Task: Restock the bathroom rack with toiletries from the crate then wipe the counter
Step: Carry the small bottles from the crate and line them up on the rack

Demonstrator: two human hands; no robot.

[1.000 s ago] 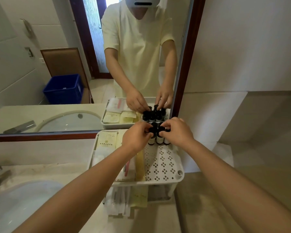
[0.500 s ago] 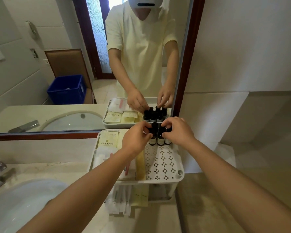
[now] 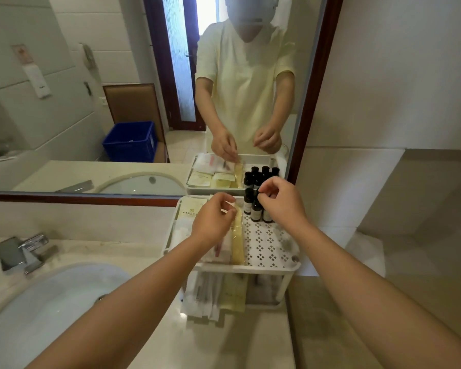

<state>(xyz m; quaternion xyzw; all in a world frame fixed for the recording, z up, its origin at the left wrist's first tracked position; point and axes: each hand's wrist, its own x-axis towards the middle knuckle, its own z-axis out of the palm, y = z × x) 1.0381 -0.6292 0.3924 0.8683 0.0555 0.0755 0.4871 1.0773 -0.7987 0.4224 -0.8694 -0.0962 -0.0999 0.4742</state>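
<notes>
One pale counter (image 3: 250, 342) carries a white two-tier rack (image 3: 250, 267), dark bottles (image 3: 256, 209) clustered at its 1 o'clock corner.
Labels blur unreadably; right hand (image 3: 282, 201) curls empty just above them, and left hand (image 3: 213, 219) at 12 o'clock pinches a yellow packet (image 3: 237, 243).

A white plastic two-tier rack (image 3: 250, 267) stands at the frame's centre on the pale worktop (image 3: 224, 347), its back against the mirror. Its top shelf is perforated with small diamond cut-outs. In that shelf's far right corner a cluster of small dark bottles (image 3: 254, 209) with black caps and pale labels stands upright. Left of the bare perforated part lies a long yellow packet (image 3: 237, 243), running front to back, its far end pinched by the left hand (image 3: 213, 219). Further left lie cream and white sachets (image 3: 192, 211). More flat packets (image 3: 216, 294) fill the lower tier, overhanging its front. A blue crate (image 3: 129, 141) shows in the mirror, left of centre.
</notes>
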